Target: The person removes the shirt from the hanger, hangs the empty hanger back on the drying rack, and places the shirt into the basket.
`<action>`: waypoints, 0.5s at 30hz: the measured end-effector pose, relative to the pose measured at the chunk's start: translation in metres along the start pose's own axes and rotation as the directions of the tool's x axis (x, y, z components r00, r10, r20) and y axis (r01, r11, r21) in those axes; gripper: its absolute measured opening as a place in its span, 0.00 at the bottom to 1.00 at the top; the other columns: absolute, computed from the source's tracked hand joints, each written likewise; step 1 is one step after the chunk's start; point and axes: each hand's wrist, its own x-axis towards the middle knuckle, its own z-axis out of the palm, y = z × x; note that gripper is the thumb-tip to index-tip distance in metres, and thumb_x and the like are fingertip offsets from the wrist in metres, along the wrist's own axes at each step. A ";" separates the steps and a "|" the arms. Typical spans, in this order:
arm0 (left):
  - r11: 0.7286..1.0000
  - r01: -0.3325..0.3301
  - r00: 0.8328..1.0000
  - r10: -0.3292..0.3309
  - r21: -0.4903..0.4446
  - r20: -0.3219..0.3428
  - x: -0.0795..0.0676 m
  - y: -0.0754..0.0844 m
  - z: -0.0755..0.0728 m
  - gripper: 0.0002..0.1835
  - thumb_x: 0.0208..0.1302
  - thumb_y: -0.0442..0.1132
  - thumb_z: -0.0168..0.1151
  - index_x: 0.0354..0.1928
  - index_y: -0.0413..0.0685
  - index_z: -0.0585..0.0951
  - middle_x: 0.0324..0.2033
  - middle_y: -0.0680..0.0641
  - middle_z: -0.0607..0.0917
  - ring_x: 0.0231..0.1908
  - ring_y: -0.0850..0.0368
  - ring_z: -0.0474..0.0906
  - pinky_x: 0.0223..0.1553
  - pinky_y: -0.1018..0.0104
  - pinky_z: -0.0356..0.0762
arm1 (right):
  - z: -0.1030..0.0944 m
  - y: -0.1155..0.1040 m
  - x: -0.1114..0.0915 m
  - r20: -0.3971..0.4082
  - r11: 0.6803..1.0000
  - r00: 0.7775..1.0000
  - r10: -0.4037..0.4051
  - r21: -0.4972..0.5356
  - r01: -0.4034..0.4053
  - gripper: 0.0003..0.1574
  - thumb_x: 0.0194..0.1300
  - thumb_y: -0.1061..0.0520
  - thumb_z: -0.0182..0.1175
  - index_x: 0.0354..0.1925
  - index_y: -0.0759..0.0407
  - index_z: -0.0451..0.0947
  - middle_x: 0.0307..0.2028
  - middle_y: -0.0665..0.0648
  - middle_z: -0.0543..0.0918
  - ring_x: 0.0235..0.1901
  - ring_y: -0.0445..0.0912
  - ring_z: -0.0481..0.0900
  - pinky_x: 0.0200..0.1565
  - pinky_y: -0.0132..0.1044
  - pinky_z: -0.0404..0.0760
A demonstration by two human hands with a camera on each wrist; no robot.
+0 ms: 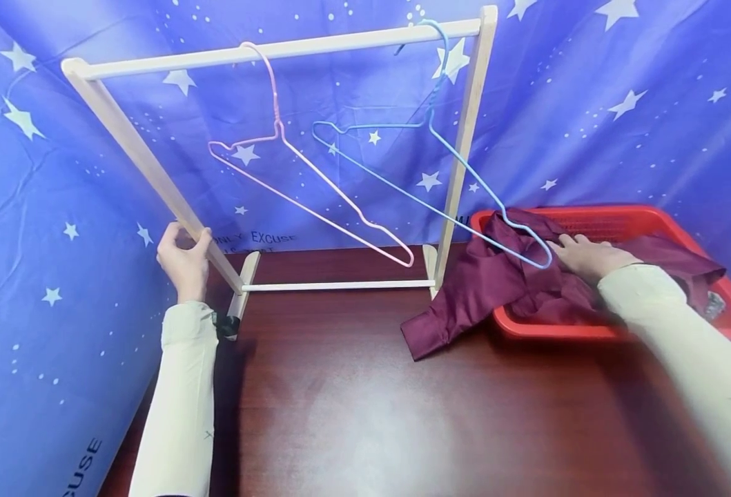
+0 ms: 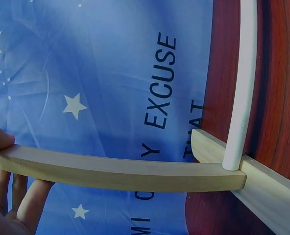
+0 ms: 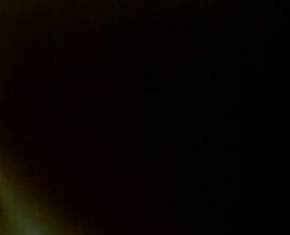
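Observation:
In the head view my left hand (image 1: 185,266) grips the left post (image 1: 138,152) of a small wooden clothes rack, low down, thumb on one side and fingers on the other. The left wrist view shows the same hold on the pale wooden post (image 2: 120,172). My right hand (image 1: 591,259) rests with extended fingers on a dark maroon satin garment (image 1: 483,283), bunched in a red plastic basket (image 1: 564,333). One end of the garment spills over the basket's left side onto the table. The right wrist view is almost black.
A pink hanger (image 1: 276,103) and a blue hanger (image 1: 390,126) hang from the rack's top bar (image 1: 340,45). The blue one's lower corner overlaps the garment near my right hand. A blue star-printed cloth (image 1: 54,228) surrounds the reddish-brown table (image 1: 365,393).

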 end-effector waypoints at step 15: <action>1.000 -0.026 1.000 0.026 -0.016 0.000 -0.001 0.001 -0.002 0.07 0.57 0.35 0.69 0.35 0.44 0.79 0.19 0.68 0.71 0.25 0.73 0.68 0.32 0.75 0.64 | -0.045 -0.030 -0.034 -0.418 0.962 0.874 -0.249 -0.214 0.171 0.36 0.51 0.59 0.73 0.58 0.67 0.74 0.40 0.65 0.76 0.38 0.62 0.76 0.35 0.64 0.79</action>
